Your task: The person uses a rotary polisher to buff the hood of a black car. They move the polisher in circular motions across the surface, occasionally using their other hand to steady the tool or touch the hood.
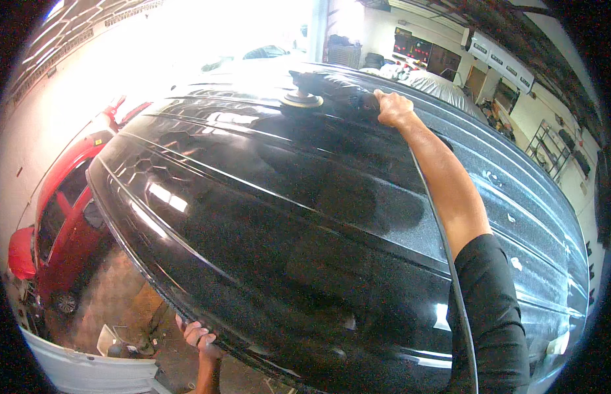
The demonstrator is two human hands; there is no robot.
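A long black vehicle roof with raised ribs fills the middle of the view. At its far part, my right hand is closed round the rear end of a dark power polisher, my arm stretched out. The polisher's round pale pad rests on the roof. A dark cord runs back beside my right arm. At the near left, my left hand has its fingers curled against the roof's lower edge. The left side of the roof is glossy; the right side carries a whitish haze.
A red car with an open door stands on the left. Below it lies a grey panel. A covered car and a metal shelf rack stand at the far right. Bright light floods the back left.
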